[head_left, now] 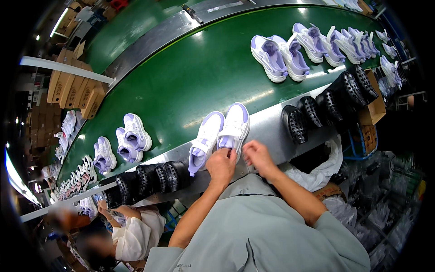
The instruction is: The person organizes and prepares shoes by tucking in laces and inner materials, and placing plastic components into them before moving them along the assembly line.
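Both forearms reach up from the lower edge, bent at the elbows, to a pair of white and lilac shoes (220, 136) lying on the steel rim (267, 129) of the green belt (190, 77). The left hand (221, 164) is curled into a loose fist gripping the heel of the nearer shoe (knuckles upward). The right hand (257, 154), just beside it, pinches that heel's edge with bent fingers. Black perforated moulds (312, 111) stand beyond the right hand.
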`<state>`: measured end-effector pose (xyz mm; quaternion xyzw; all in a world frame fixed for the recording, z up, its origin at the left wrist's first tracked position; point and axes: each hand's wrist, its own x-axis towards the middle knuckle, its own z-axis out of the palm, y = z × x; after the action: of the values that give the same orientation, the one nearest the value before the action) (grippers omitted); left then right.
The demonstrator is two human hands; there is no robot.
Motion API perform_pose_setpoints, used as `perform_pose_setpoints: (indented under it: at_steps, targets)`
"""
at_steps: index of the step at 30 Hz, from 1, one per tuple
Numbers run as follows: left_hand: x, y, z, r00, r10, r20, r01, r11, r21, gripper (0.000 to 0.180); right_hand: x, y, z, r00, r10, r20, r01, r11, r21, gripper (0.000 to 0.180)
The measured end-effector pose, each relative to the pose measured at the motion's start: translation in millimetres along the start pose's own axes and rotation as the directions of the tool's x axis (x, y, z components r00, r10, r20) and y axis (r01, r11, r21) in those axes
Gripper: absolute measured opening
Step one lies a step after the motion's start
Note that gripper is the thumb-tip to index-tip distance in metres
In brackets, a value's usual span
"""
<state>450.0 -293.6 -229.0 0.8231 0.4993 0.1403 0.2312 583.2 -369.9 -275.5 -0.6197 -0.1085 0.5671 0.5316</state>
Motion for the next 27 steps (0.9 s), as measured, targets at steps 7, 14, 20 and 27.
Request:
perform_pose_setpoints:
  at_steps: [7,14,20,27]
  targets:
    - [2,-6,-11,0.968,-0.196,0.158,0.232,0.937,-0.262,0.033,18,-114,24,0.989,0.099,0.113,-0.095,0.995,-0.042,0.016]
    - [4,-16,-13,0.884,-0.379,0.273,0.467,0.739,-0.486,0.029,24,-80,7,0.960,0.187,0.209,-0.167,0.980,-0.106,0.018]
    - [4,-7,-19,0.850,-0.442,0.288,0.525,0.664,-0.533,0.030,15,-47,11,0.981,0.133,0.143,-0.119,0.988,-0.099,0.020]
    - [5,-3,-16,0.871,-0.419,0.255,0.487,0.676,-0.553,0.029,19,-24,14,1.000,0.005,0.024,0.001,0.970,-0.243,0.023]
